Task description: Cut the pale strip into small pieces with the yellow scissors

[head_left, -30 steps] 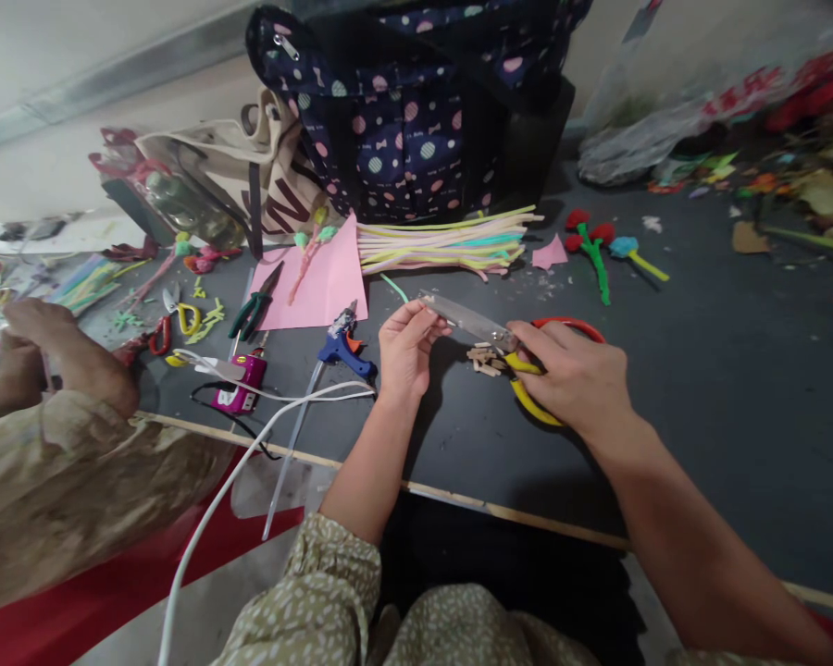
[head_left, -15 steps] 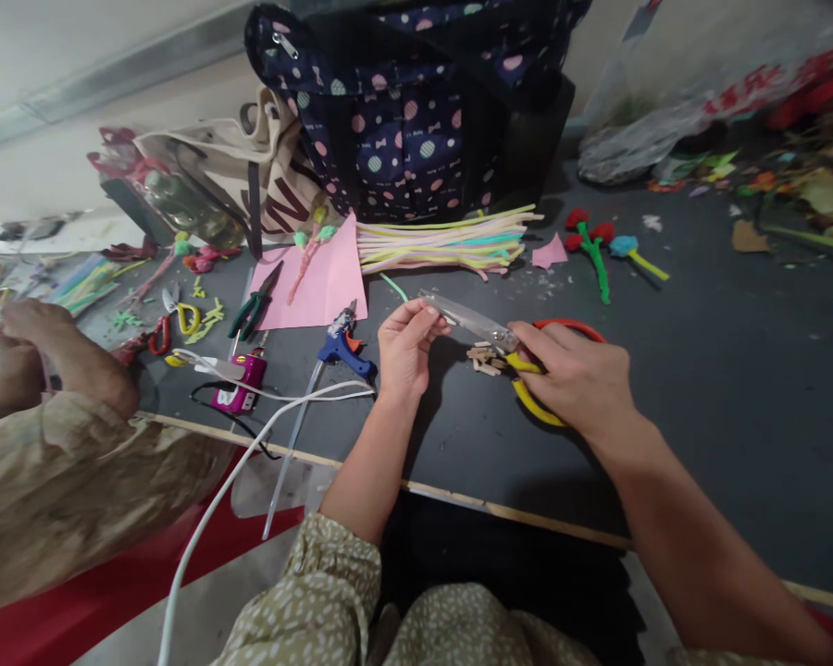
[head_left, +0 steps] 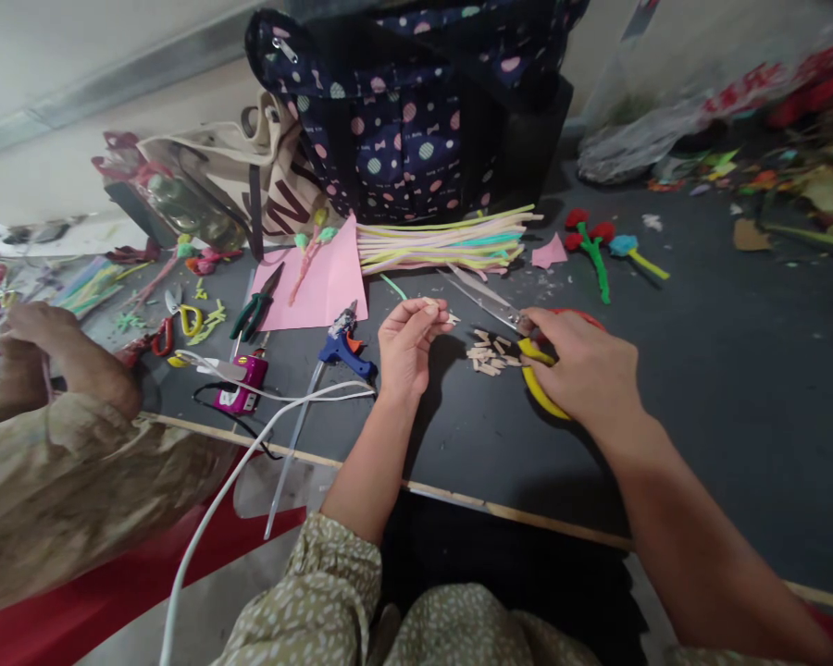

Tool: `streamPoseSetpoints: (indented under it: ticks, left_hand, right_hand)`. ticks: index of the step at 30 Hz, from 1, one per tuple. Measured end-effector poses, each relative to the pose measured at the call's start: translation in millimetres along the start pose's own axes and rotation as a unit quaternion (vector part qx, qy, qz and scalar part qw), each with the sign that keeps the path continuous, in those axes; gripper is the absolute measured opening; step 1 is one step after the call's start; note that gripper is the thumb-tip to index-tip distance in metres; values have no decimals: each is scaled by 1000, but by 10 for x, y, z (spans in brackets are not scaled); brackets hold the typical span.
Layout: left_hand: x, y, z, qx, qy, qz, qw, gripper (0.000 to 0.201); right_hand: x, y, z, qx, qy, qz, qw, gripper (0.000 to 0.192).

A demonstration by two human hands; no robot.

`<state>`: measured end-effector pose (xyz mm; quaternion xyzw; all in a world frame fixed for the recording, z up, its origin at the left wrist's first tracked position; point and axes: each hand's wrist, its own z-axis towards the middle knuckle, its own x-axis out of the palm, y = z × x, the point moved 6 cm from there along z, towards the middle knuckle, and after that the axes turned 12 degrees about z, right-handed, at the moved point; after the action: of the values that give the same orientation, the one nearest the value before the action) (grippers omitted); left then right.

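My left hand (head_left: pixel 408 344) is closed in a pinch on short pale strips (head_left: pixel 453 319), whose ends stick out past the fingertips. My right hand (head_left: pixel 583 365) grips the scissors (head_left: pixel 486 301) by their red and yellow handles. Their blades are parted and point up and left, apart from the pale strips. Between my hands, a small heap of short beige cut pieces (head_left: pixel 487 355) lies on the dark table. A thin green stem (head_left: pixel 393 287) pokes out behind my left hand.
A hot glue gun (head_left: pixel 343 344), pliers (head_left: pixel 255 303) and a pink power strip (head_left: pixel 242 384) with cables lie left. Behind are pink paper (head_left: pixel 347 287), a pipe cleaner bundle (head_left: pixel 444 245) and a dotted bag (head_left: pixel 403 120). Fuzzy flowers (head_left: pixel 593 250) lie right. Another person's hands (head_left: pixel 48 338) are far left.
The scissors have opened and moved slightly right, away from my left hand. More cut pieces show in the heap on the table. My left hand stays nearly in place.
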<state>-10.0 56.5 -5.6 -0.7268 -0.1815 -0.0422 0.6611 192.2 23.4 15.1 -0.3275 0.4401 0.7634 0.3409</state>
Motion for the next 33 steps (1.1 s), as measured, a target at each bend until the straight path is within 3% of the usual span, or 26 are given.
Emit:
streamPoseSetpoints:
  ticks: [10,33]
  left_hand:
    - [-45,-6,34,4,-25,-25,999,25]
    - [-5,10,22,-3,1,-47,999,23]
  right_hand:
    - [39,-12,-15,-11,-9,5,1000,31]
    - [53,42,-32,-50,-5,-30,998,32]
